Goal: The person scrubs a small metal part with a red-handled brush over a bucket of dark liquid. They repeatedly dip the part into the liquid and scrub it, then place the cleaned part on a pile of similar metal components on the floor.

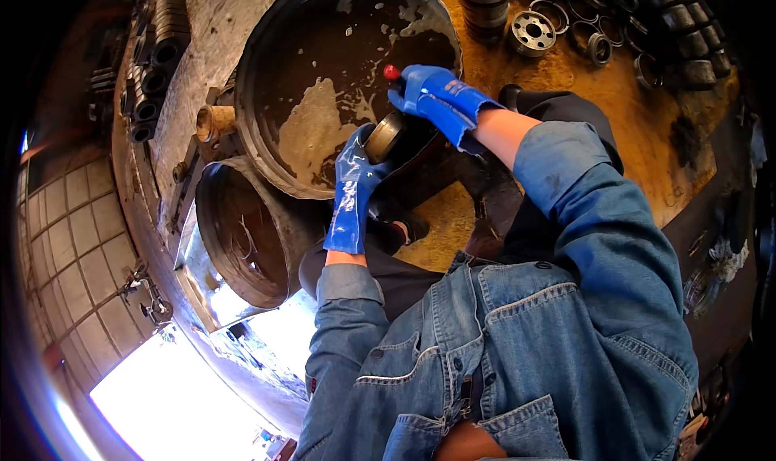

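Both my hands wear blue rubber gloves. My left hand [353, 178] grips a short round metal part [385, 136], tilted at the near rim of a large round tub [252, 129]. Brown liquid [323, 44] with patches of pale foam fills the tub. Over its right side, my right hand [440, 97] is closed around a tool with a red-ended handle [392, 72]. Most of that tool is hidden by the glove, so its kind cannot be made out. The two hands are close together but apart.
At the left lies an open metal drum [242, 234] on its side, beside a rusty tube end [214, 123]. Stacked dark cylinders [162, 52] stand far left. Metal rings [598, 48], a holed flange [533, 32] and a ring stack [483, 4] sit at the far right.
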Demonstrator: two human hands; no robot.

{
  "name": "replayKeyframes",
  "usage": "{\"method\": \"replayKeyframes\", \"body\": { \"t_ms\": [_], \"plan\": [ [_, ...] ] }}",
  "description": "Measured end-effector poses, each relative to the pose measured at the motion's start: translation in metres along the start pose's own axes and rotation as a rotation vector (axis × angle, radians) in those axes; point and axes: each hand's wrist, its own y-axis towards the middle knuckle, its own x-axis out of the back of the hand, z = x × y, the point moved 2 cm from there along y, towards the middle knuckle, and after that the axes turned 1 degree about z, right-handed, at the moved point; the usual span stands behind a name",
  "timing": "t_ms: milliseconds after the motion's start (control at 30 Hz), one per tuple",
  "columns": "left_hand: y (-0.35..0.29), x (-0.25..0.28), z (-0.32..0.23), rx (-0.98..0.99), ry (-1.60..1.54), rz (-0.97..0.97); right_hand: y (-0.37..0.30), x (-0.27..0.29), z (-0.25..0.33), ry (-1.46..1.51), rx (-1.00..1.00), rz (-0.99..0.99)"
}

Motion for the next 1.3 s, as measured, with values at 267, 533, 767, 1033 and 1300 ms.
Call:
{"method": "replayKeyframes", "body": {
  "t_ms": [267, 533, 767, 1033, 1300],
  "plan": [
    [-0.006, 0.002, 0.010, 0.031, 0.094, 0.006, 0.006, 0.021, 0.014, 0.045, -0.119, 0.241],
    [-0.006, 0.007, -0.010, 0.075, 0.057, 0.032, -0.020, 0.010, 0.018, 0.504, 0.349, 0.263],
    [-0.003, 0.010, -0.005, 0.076, 0.114, 0.081, -0.042, 0.037, 0.058, 0.118, 0.249, 0.208],
    [-0.002, -0.002, 0.034, -0.061, 0.191, -0.025, -0.024, 0.054, 0.028, 0.285, 0.049, 0.158],
    [-0.008, 0.005, 0.019, 0.034, 0.112, 0.009, -0.032, 0.030, 0.031, 0.372, 0.212, 0.239]
  ]
}}
